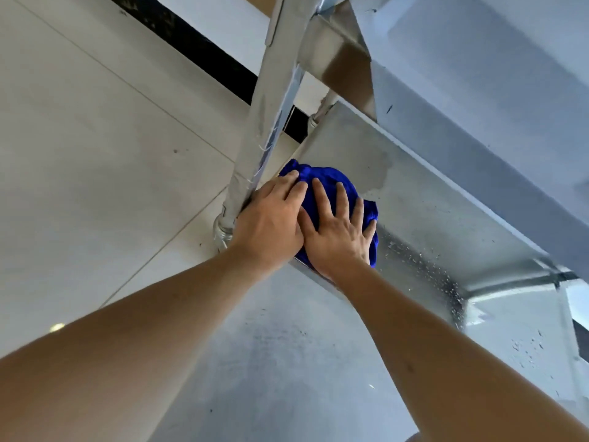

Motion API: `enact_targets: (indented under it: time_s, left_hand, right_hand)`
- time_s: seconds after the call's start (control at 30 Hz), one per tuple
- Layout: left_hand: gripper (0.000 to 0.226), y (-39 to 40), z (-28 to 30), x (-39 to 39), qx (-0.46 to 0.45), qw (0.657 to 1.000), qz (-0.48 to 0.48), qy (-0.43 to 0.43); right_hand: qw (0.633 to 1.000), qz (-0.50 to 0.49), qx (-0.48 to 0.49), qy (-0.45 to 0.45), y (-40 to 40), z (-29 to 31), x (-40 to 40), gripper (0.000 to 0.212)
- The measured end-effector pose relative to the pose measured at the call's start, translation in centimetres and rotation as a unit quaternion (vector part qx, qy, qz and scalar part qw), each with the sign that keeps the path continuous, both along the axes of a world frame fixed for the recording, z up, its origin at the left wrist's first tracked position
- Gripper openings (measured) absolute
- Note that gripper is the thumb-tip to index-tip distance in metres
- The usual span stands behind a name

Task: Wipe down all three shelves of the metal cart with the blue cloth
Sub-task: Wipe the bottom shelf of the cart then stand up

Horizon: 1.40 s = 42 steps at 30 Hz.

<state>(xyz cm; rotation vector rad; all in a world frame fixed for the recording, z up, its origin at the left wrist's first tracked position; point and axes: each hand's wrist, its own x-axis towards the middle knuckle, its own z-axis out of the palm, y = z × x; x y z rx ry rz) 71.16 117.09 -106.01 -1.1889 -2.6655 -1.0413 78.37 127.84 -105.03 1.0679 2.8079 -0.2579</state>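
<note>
The blue cloth [322, 183] lies bunched on a metal shelf [430, 202] of the cart, at its left corner beside the upright post [264, 122]. My left hand [271, 218] and my right hand [338, 231] press down on the cloth side by side, fingers spread over it. The left hand's outer edge touches the post. A higher shelf [478, 74] overhangs at the upper right, close and blurred. Another metal surface [280, 346] shows below the cloth's shelf, under my forearms.
Water droplets [424, 266] and a wet patch [379, 173] mark the shelf to the right of the cloth. Pale floor tiles [95, 154] fill the left side. A black strip [197, 49] runs along the wall base. A second post [325, 106] stands at the shelf's far corner.
</note>
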Motion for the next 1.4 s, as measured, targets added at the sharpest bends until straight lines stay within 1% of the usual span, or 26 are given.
enact_targets:
  time_s: [0.17,0.3,0.4,0.67,0.83,0.97,1.03,1.2,1.3,1.4]
  left_hand:
    - [0.049,0.2,-0.4,0.0,-0.034,0.999,-0.001,0.025]
    - [0.043,0.3,-0.7,-0.2,-0.062,0.997,-0.010,0.043]
    - [0.048,0.2,-0.7,0.1,-0.073,0.996,-0.004,0.054]
    - [0.039,0.4,-0.5,0.2,-0.102,0.993,-0.009,0.059]
    - [0.040,0.5,-0.7,0.3,-0.079,0.995,-0.002,0.058]
    - [0.037,0.8,-1.1,0.6,-0.058,0.996,0.012,0.064]
    - [0.038,1.0,-1.1,0.5,-0.058,0.996,0.018,0.062]
    - [0.032,1.2,-1.0,0.4,-0.063,0.996,0.022,0.056]
    - [0.032,1.1,-0.9,0.4,-0.068,0.996,0.024,0.059]
    - [0.033,0.9,-0.7,0.3,-0.074,0.995,0.020,0.068]
  right_hand:
    - [0.999,-0.029,0.029,0.017,3.2,-0.4,-3.4,0.070]
    - [0.998,-0.045,0.030,0.041,5.4,-0.3,-5.7,0.076]
    - [0.996,-0.047,0.039,0.059,7.0,-0.4,-7.0,0.074]
    - [0.993,-0.040,0.045,0.098,10.9,-0.9,-9.8,0.063]
    - [0.991,-0.056,0.041,0.115,13.3,-1.0,-12.2,0.064]
    - [0.986,-0.091,0.034,0.133,15.6,-0.7,-14.5,0.058]
    - [0.986,-0.098,0.035,0.132,16.1,-0.5,-15.3,0.056]
    - [0.988,-0.102,0.027,0.110,15.9,0.0,-15.2,0.058]
    - [0.990,-0.096,0.022,0.098,15.1,0.3,-14.2,0.060]
    - [0.990,-0.094,0.008,0.109,13.7,0.4,-12.5,0.056]
